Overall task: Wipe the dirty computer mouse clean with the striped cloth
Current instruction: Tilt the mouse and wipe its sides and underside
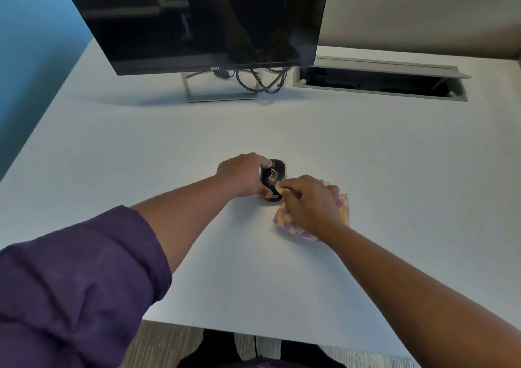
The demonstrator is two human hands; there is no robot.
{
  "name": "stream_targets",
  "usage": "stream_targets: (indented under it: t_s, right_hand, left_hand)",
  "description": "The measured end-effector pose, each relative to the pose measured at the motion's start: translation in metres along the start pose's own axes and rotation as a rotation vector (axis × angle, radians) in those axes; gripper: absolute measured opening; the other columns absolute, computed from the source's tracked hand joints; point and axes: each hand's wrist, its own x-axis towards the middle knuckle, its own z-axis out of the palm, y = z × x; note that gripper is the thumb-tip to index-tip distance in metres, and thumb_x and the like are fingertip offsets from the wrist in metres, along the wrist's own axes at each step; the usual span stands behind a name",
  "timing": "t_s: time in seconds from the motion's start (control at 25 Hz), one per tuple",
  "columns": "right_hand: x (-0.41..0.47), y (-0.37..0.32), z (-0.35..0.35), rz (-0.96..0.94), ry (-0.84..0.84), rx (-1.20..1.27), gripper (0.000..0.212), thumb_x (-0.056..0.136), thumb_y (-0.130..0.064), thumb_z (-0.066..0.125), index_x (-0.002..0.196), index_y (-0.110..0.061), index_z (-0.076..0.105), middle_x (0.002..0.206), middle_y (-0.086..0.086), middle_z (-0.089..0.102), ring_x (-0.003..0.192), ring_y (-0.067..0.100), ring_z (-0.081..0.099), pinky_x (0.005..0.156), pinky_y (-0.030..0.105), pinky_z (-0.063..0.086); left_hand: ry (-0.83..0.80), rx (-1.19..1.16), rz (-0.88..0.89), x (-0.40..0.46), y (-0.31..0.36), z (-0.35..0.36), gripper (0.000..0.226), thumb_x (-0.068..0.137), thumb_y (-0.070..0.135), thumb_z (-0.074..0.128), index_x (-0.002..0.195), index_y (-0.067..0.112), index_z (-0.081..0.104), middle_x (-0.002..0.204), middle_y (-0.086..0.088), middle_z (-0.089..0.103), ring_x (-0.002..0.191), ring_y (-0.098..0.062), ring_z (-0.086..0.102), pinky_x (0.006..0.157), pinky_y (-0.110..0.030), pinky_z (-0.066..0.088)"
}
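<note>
At a white desk (366, 170), a person's right hand (311, 201) grips the striped cloth (345, 208) against the dirty computer mouse (275, 174), which the left hand (242, 177) clasps by its side. Crumbs speckle the mouse's back; firm, short strokes away from the monitor (197, 20) beyond should lift them.
</note>
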Motion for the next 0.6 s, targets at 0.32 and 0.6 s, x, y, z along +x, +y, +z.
stream_targets:
  t_s: [0.32,0.6]
  right_hand:
    - [0.051,-0.03,-0.026,-0.077,-0.101,-0.12,0.037,0.098,-0.025,0.047,0.116,-0.046,0.071,0.116,-0.01,0.068,0.116,0.021,0.053,0.102,0.051,0.031]
    - [0.068,-0.043,-0.035,-0.071,-0.19,-0.261,0.037,0.098,-0.025,0.047,0.116,-0.045,0.073,0.118,-0.011,0.069,0.121,0.024,0.051,0.103,0.053,0.027]
  left_hand:
    - [-0.011,-0.055,-0.006,0.0,0.0,-0.003,0.066,0.05,0.049,0.093,0.109,0.044,0.064,0.091,0.019,0.063,0.086,-0.014,0.062,0.058,-0.025,0.036]
    - [-0.014,-0.131,-0.004,0.003,-0.005,-0.002,0.071,0.049,0.041,0.096,0.113,0.043,0.066,0.077,0.022,0.051,0.077,-0.009,0.056,0.059,-0.026,0.034]
